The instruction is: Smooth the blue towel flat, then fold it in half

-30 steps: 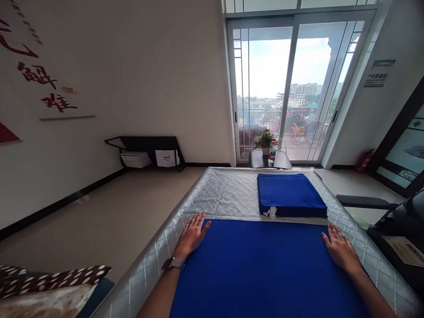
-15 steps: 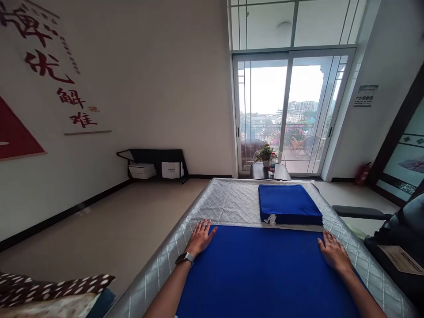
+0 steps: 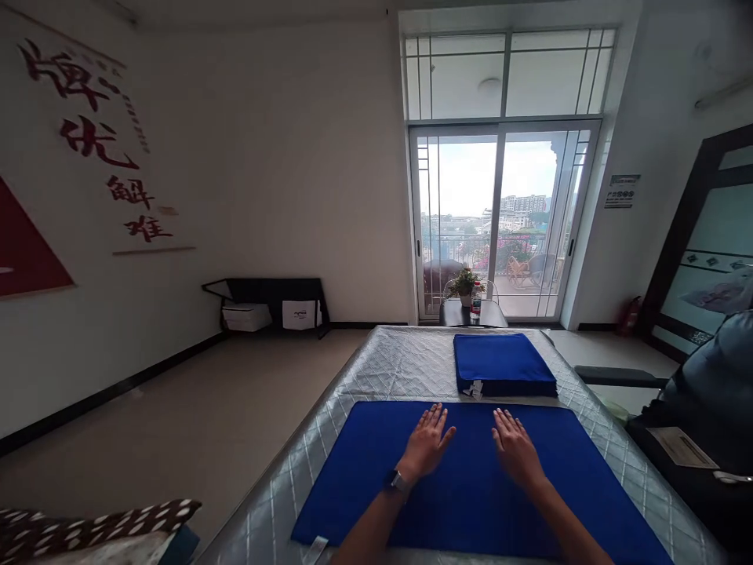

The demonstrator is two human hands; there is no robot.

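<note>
A blue cloth (image 3: 471, 494) lies spread flat on a silver quilted mattress (image 3: 395, 362). Both hands rest over its far half, palms down. My left hand (image 3: 428, 446), with a watch at the wrist, lies left of the middle with its fingers stretched out. A short gap to the right, my right hand (image 3: 516, 447) is likewise flat, fingers extended and holding nothing. Just beyond the cloth's far edge sits a stack of folded blue cloth (image 3: 503, 362) with white tags at its near corner. Another white tag (image 3: 316, 549) shows at the spread cloth's near left corner.
Past the mattress stands a small dark table (image 3: 471, 315) with a potted plant (image 3: 464, 284) and a bottle (image 3: 475, 301). To the right is a black chair (image 3: 700, 416) with an armrest. A patterned cushion (image 3: 106, 519) is at the lower left. Sliding glass doors fill the back.
Both hands have moved inward from the cloth's left and right far corners toward its middle. The view has tilted up slightly, and the cloth's near left corner now shows.
</note>
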